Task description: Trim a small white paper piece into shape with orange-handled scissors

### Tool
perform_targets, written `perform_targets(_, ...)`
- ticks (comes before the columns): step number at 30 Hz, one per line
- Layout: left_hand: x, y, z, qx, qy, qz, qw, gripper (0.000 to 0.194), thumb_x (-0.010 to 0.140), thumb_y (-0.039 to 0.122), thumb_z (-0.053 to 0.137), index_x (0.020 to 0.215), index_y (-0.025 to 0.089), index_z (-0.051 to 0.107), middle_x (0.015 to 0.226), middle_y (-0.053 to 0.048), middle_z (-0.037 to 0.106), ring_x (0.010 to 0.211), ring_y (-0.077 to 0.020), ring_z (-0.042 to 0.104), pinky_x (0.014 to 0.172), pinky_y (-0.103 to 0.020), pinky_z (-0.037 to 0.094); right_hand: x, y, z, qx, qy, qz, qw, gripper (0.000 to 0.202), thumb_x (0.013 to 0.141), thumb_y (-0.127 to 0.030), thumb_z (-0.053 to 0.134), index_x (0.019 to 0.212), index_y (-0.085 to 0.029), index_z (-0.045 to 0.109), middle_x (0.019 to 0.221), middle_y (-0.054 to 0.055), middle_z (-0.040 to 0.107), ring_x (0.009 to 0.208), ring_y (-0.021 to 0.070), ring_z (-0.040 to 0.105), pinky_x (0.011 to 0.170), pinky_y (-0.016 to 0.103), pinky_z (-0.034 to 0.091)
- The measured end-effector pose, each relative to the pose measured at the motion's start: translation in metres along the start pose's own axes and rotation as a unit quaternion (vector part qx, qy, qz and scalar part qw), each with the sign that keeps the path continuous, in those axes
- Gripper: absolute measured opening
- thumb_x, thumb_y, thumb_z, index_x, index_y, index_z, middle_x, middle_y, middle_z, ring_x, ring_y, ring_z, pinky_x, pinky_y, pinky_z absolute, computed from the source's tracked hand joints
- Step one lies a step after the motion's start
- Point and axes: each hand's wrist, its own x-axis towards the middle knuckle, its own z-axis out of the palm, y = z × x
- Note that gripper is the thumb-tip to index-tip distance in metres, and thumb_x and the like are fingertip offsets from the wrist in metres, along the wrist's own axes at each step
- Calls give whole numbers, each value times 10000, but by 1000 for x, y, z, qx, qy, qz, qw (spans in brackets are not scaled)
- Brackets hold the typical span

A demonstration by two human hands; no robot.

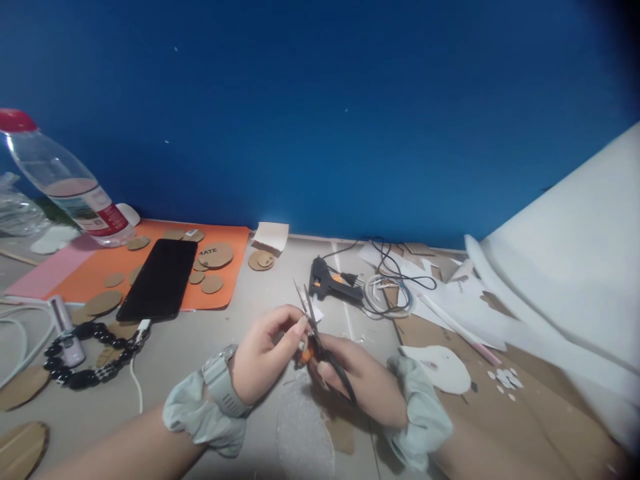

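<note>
In the middle of the head view, my right hand (357,373) is closed around a pair of dark-handled scissors (344,381). The two blades point up and away from me, slightly apart. My left hand (267,350), with a watch (225,383) at its wrist, pinches a small orange and white piece (304,353) beside the blades. Fingers cover much of that piece, so its kind is unclear. Below both hands lies a translucent, rounded sheet (304,430). Beyond the scissors rests a black glue gun (333,283).
Left are a phone (160,280), cardboard discs (216,255) on an orange sheet (237,267), a bead bracelet (83,380) and a bottle (83,193). Right are coiled cables (387,297), a white cut-out (443,367) and small white scraps (506,379). A blue wall (320,133) stands behind.
</note>
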Motion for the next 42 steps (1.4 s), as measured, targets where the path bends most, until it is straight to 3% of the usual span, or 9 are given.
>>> perform_targets(8,-3,1,-1,10,-10,1,1000,208,930,238,441,769,157,543,676,14,551,634,-104,514,637,-220,425,0,-1,1,29,2,3,1000,280,920,-431,429,904,-178,549,796,8,560,724,162,501,691,278,407)
perform_targets(18,-2,0,-1,-1,-16,-1,1000,210,932,247,438,770,158,538,666,17,543,622,-101,503,619,-214,416,1,5,0,22,-20,-3,1000,467,898,-605,369,917,-167,531,791,15,538,726,162,489,682,280,396)
perform_targets(30,-3,-1,-1,5,-22,3,1000,211,932,251,432,784,151,544,689,1,548,652,-122,518,658,-248,429,2,3,-3,49,-54,-29,997,504,890,-643,333,827,-168,489,737,3,476,663,133,435,642,262,381)
perform_targets(42,-1,-1,-1,8,-21,5,1000,206,931,232,429,778,154,542,689,7,544,650,-113,509,652,-234,422,1,6,0,58,-34,-22,998,483,897,-624,352,891,-168,512,762,3,481,684,136,433,653,260,377)
